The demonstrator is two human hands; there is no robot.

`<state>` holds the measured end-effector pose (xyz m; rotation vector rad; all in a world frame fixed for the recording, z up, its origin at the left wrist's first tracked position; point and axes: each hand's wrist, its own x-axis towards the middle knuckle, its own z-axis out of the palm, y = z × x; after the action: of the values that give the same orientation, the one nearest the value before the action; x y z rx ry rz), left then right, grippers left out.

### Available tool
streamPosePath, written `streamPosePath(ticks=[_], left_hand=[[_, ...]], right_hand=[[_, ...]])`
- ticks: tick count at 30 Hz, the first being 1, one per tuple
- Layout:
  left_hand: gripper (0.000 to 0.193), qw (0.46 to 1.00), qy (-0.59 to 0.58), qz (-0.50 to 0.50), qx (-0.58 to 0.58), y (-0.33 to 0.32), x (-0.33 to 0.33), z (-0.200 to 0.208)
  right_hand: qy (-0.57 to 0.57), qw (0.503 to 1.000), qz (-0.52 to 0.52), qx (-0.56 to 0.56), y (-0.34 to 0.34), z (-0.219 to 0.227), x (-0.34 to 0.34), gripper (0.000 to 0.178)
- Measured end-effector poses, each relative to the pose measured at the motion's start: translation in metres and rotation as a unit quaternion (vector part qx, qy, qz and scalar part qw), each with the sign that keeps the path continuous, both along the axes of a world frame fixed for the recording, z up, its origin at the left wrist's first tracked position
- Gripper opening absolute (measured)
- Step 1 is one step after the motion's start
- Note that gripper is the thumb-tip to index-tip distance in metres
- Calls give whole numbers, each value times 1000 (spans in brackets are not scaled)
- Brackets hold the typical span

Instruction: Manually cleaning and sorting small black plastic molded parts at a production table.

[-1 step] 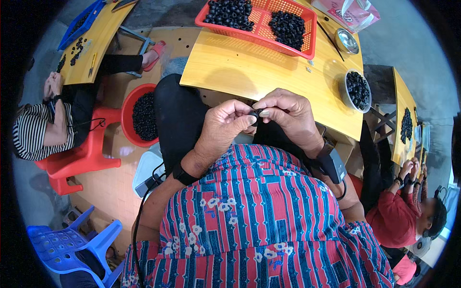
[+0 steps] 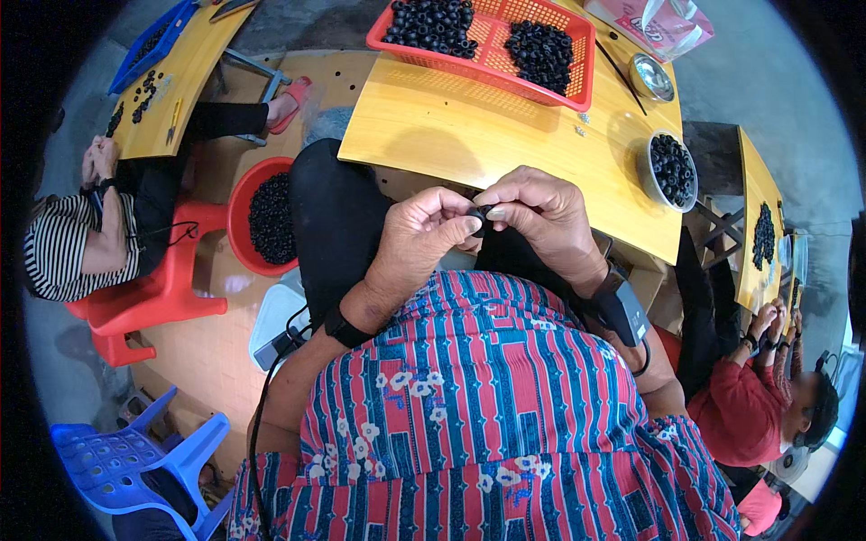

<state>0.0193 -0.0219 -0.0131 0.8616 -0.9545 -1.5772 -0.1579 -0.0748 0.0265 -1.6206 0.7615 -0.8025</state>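
Note:
My left hand (image 2: 422, 236) and my right hand (image 2: 538, 216) meet above my lap, just in front of the table's near edge. Between the fingertips is a small black ring-shaped part (image 2: 479, 216), mostly covered by the fingers. My left thumb and forefinger pinch it from one side; my right thumb and forefinger close on it from the other. Similar black ring parts fill the red plastic basket (image 2: 488, 79) on the yellow table (image 2: 410, 122), heaped in two separate piles. More of them are in a clear round tub (image 2: 668, 171) at the table's right edge.
A shiny metal bowl (image 2: 651, 77), a thin dark rod (image 2: 622, 77) and a pink-and-white bag (image 2: 654, 25) are at the far right. Left of my leg stands a red basin (image 2: 239, 216) of black parts. Co-workers sit at tables on both sides; a blue stool (image 2: 135, 460) is lower left.

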Motion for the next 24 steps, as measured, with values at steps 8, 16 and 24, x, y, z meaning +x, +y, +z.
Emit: streamPosePath(ticks=[8, 16, 24], left_hand=[[10, 1000, 7, 21, 13, -5, 0, -3], [9, 999, 32, 13, 23, -8, 0, -5], [9, 999, 7, 30, 24, -8, 1, -7]], right_hand=[[-24, 999, -27, 2, -1, -14, 5, 18], [-10, 996, -53, -70, -1, -19, 7, 19], [-12, 997, -57, -46, 1, -22, 13, 17]])
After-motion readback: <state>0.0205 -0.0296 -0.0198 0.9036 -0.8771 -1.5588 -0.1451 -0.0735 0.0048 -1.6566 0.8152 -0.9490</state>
